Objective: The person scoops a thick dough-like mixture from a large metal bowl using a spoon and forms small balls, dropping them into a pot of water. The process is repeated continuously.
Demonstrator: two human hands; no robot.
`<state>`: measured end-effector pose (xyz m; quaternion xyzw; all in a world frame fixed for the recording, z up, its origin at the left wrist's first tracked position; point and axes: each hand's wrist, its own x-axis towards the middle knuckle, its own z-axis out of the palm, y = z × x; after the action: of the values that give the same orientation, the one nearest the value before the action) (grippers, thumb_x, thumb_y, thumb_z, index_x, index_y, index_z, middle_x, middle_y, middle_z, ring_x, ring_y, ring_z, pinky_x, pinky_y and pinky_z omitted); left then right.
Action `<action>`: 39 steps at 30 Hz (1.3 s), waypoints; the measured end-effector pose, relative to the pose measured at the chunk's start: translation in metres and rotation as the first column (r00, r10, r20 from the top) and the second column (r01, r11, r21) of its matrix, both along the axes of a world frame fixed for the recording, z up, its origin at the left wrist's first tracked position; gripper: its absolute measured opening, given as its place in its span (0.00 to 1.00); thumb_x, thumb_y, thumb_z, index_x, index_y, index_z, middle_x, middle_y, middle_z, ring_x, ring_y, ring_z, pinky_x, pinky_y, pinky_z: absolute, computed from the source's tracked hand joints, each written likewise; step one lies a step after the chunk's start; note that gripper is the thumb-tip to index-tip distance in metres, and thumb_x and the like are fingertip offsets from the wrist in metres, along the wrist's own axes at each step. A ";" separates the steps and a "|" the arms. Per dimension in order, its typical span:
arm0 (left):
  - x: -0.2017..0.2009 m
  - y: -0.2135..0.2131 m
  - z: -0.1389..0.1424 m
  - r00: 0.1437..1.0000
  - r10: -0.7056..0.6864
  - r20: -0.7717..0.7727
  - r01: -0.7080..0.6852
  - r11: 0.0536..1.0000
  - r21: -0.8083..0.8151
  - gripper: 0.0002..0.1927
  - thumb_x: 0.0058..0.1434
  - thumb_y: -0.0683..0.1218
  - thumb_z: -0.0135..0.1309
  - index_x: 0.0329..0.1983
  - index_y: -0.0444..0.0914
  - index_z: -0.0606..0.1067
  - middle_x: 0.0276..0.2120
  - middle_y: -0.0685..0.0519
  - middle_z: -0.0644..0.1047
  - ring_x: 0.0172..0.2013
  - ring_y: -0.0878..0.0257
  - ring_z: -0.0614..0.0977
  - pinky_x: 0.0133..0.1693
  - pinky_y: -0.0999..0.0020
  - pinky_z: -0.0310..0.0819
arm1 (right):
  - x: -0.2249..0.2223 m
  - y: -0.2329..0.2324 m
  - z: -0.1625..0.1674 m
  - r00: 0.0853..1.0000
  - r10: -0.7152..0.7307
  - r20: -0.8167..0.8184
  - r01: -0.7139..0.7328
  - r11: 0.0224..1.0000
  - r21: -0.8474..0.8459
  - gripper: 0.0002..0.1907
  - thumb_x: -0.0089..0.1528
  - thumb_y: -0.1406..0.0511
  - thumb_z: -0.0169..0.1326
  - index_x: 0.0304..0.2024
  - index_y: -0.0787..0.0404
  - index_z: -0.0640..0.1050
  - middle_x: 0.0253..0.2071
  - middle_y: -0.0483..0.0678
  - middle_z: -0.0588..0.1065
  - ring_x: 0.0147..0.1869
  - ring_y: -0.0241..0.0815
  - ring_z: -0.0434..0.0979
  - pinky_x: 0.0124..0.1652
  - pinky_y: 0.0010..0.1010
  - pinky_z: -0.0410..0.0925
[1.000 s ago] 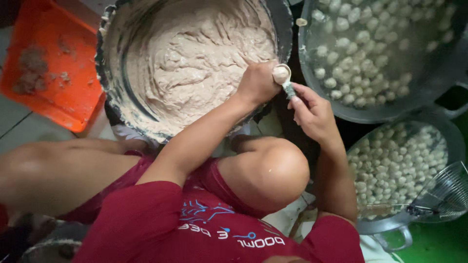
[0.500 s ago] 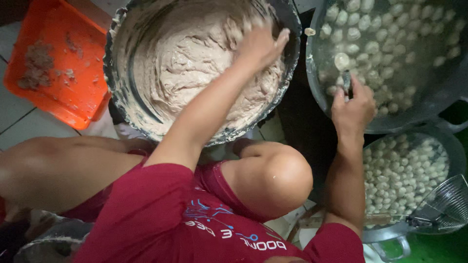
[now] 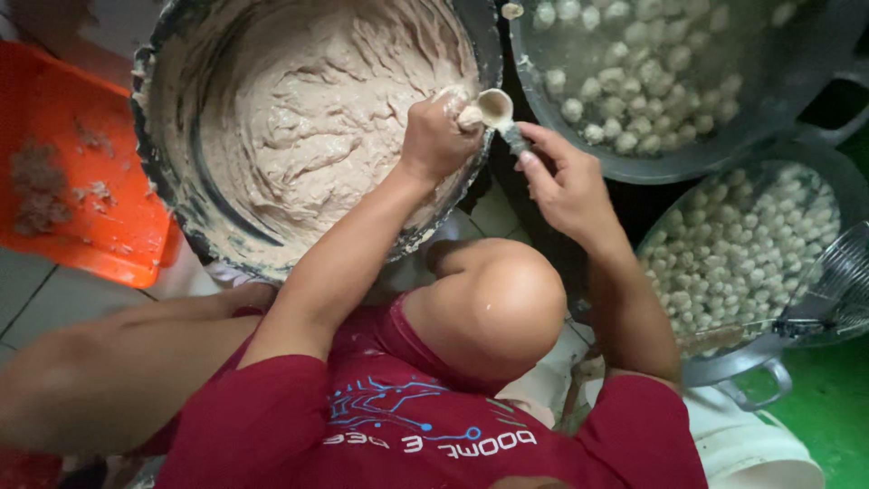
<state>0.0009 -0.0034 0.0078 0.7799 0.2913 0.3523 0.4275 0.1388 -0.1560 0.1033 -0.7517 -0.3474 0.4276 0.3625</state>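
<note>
Paste squeezed up thru the clenched left hand (image 3: 437,136) over the big bowl (image 3: 163,181) is best scooped w/ the spoon (image 3: 496,107) — pinched by the right hand (image 3: 566,186) — in one clean sweep, kept close to the fist.

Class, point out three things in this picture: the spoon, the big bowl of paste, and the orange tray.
spoon (image 3: 496,107), head view, on its round bowl.
big bowl of paste (image 3: 156,172), head view, on its dark left wall.
orange tray (image 3: 118,231), head view, on a bare patch of its floor.
</note>
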 end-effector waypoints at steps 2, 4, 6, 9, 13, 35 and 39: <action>0.003 -0.003 -0.003 0.999 -0.006 -0.034 0.006 1.000 0.003 0.06 0.54 0.43 0.61 0.28 0.37 0.76 0.26 0.41 0.78 0.29 0.41 0.82 0.33 0.52 0.77 | -0.007 0.001 0.006 0.999 0.034 0.019 -0.034 0.999 -0.021 0.20 0.70 0.69 0.52 0.65 0.62 0.75 0.36 0.42 0.77 0.30 0.26 0.71 0.30 0.20 0.67; 0.005 -0.003 -0.006 0.998 -0.028 -0.057 0.029 1.000 0.007 0.07 0.52 0.44 0.62 0.27 0.37 0.76 0.25 0.41 0.78 0.28 0.41 0.82 0.33 0.51 0.77 | -0.008 0.002 0.009 0.999 0.041 -0.015 -0.042 0.994 -0.097 0.19 0.70 0.68 0.52 0.63 0.60 0.76 0.35 0.42 0.77 0.29 0.26 0.70 0.28 0.21 0.66; 0.005 -0.003 -0.007 0.995 -0.067 -0.067 0.068 0.998 0.013 0.07 0.53 0.44 0.61 0.26 0.37 0.75 0.24 0.41 0.78 0.28 0.41 0.82 0.33 0.50 0.77 | -0.004 0.002 0.010 0.989 -0.007 -0.148 0.000 0.999 -0.052 0.19 0.70 0.68 0.52 0.64 0.59 0.75 0.37 0.42 0.77 0.29 0.27 0.70 0.29 0.21 0.65; 0.006 -0.007 -0.004 0.995 -0.001 -0.101 0.001 1.000 0.002 0.10 0.58 0.46 0.63 0.28 0.37 0.76 0.25 0.39 0.78 0.28 0.39 0.82 0.32 0.49 0.76 | 0.013 0.001 0.013 0.988 0.036 0.153 -0.058 0.988 0.142 0.18 0.72 0.70 0.53 0.65 0.61 0.75 0.45 0.45 0.78 0.40 0.30 0.74 0.40 0.24 0.69; 0.007 -0.012 -0.001 0.997 0.024 -0.071 -0.029 0.997 -0.072 0.10 0.60 0.46 0.62 0.30 0.36 0.75 0.25 0.38 0.78 0.29 0.40 0.82 0.32 0.49 0.77 | 0.020 -0.004 0.017 0.707 0.052 0.705 -0.133 0.989 0.061 0.21 0.71 0.70 0.57 0.67 0.62 0.77 0.41 0.50 0.75 0.42 0.36 0.72 0.42 0.30 0.68; -0.005 -0.014 -0.011 0.992 0.057 -0.111 -0.066 0.995 -0.076 0.11 0.62 0.49 0.63 0.36 0.36 0.79 0.33 0.40 0.80 0.37 0.40 0.83 0.40 0.51 0.78 | 0.042 -0.011 -0.007 0.811 0.049 0.583 -0.131 0.987 0.099 0.19 0.77 0.67 0.53 0.70 0.56 0.71 0.40 0.44 0.77 0.39 0.30 0.74 0.41 0.23 0.70; -0.001 -0.019 -0.003 0.997 0.071 -0.003 -0.071 0.995 -0.070 0.08 0.55 0.42 0.64 0.35 0.35 0.78 0.30 0.40 0.79 0.32 0.42 0.83 0.34 0.54 0.78 | 0.011 -0.006 0.002 0.998 0.055 0.013 -0.054 0.996 -0.066 0.24 0.70 0.68 0.50 0.69 0.57 0.72 0.35 0.41 0.76 0.29 0.27 0.69 0.30 0.21 0.66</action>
<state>-0.0004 -0.0219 0.0052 0.7538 0.3311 0.3566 0.4416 0.1494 -0.1616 0.1057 -0.7566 -0.3561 0.4429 0.3233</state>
